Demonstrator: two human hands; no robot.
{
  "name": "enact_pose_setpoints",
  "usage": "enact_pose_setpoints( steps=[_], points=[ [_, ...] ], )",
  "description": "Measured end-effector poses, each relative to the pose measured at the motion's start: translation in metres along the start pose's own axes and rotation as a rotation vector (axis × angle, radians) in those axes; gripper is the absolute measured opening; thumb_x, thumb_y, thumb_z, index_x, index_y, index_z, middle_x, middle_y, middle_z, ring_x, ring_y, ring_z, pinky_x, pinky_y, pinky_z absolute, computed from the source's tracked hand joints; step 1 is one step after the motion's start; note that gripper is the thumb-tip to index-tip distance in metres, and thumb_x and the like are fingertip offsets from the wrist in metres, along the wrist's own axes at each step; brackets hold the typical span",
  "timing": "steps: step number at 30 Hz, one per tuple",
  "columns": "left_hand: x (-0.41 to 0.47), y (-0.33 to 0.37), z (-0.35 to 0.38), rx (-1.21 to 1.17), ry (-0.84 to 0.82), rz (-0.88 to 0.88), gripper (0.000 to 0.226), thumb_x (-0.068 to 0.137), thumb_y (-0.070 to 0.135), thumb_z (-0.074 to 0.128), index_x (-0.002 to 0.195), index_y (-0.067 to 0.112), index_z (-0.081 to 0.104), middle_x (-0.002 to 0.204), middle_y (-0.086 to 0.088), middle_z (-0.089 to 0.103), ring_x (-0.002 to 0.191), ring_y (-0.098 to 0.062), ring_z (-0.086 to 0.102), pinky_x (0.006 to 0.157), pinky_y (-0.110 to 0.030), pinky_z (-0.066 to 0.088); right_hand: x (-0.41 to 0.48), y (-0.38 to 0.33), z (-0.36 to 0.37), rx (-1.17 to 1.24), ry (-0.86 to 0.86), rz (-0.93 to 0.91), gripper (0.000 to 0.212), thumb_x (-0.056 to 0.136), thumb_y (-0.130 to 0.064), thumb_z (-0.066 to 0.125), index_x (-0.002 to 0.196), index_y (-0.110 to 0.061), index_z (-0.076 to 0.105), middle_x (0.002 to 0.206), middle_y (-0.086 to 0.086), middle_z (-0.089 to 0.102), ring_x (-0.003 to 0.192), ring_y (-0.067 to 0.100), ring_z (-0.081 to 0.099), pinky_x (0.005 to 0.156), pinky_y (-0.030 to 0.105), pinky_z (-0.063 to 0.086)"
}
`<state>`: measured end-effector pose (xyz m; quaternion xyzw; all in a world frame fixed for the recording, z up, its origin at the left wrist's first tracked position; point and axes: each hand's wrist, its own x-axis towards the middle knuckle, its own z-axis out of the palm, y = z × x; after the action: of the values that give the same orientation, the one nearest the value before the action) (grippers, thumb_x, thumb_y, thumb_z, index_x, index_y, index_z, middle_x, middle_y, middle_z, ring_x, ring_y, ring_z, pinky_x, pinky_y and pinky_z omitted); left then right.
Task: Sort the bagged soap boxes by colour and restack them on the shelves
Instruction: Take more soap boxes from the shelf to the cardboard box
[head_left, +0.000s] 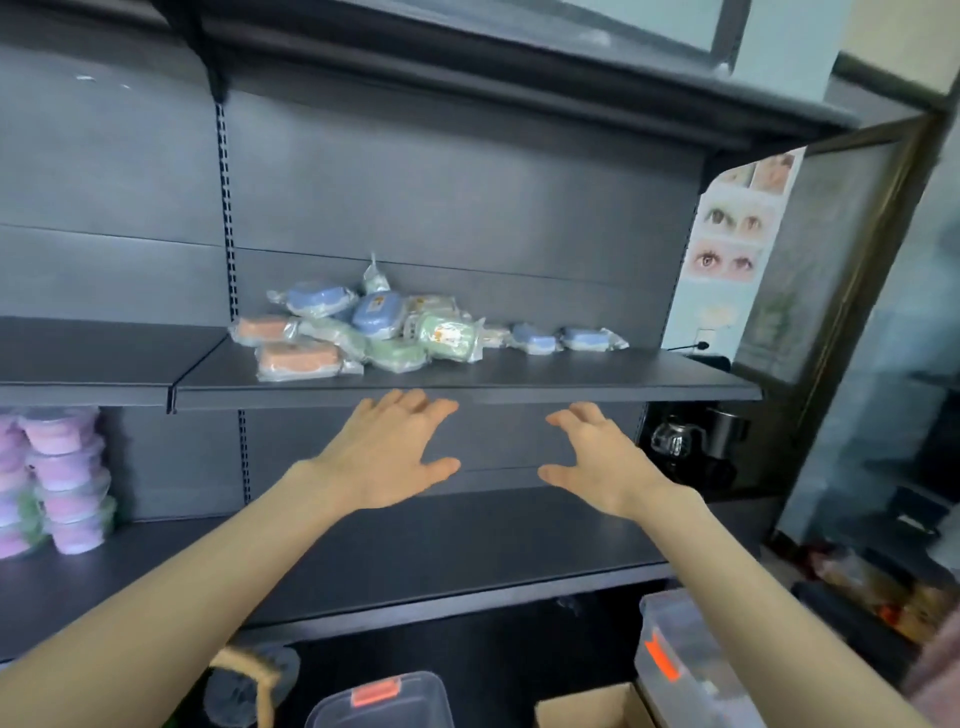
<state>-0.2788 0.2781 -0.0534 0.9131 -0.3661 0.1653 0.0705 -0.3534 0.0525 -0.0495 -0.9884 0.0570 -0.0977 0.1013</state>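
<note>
A loose pile of bagged soap boxes (395, 327) lies on the middle shelf (571, 382): blue ones (378, 314) on top and at the right (587, 338), orange ones (298, 359) at the left, green ones (449, 338) in the middle. My left hand (389, 449) and my right hand (597, 457) are stretched out just below that shelf's front edge, fingers spread, palms down, holding nothing. Neither hand touches the pile.
Stacked pink and purple tubs (62, 478) stand on the lower shelf (441, 551) at the left. A glass coffee pot (675, 441) sits at the right. Clear plastic bins (675, 654) with orange clips and a cardboard box (587, 709) are on the floor below.
</note>
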Motion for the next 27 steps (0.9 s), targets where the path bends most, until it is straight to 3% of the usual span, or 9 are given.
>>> enact_pose_setpoints(
  steps=[5,19,27],
  points=[
    [0.068,0.015,0.001,0.017,0.107,0.003,0.066,0.092,0.055,0.044,0.148,0.027,0.023,0.142,0.000,0.038,0.131,-0.019,0.033,0.106,-0.035,0.026,0.047,0.048,-0.026,0.034,0.084,-0.025,0.063,0.092,-0.035,0.060,0.146,-0.019,0.032,0.153,0.003,0.020,0.138,0.026,0.029,0.107,0.043,0.036],
    [0.296,0.032,0.088,-0.156,0.094,-0.037,0.061,0.092,0.051,0.048,0.145,0.025,0.031,0.140,0.001,0.042,0.128,-0.020,0.041,0.106,-0.038,0.034,0.233,0.197,-0.034,0.079,0.111,-0.005,0.064,0.093,-0.038,0.059,0.146,-0.017,0.031,0.152,0.002,0.023,0.138,0.024,0.029,0.109,0.041,0.035],
    [0.441,0.021,0.168,-0.313,0.088,-0.253,0.055,0.091,0.051,0.051,0.136,0.020,0.043,0.136,-0.002,0.048,0.126,-0.020,0.046,0.102,-0.038,0.040,0.372,0.295,-0.015,0.155,0.095,0.040,0.063,0.092,-0.039,0.060,0.145,-0.018,0.034,0.150,0.002,0.027,0.136,0.023,0.033,0.108,0.041,0.036]
  ],
)
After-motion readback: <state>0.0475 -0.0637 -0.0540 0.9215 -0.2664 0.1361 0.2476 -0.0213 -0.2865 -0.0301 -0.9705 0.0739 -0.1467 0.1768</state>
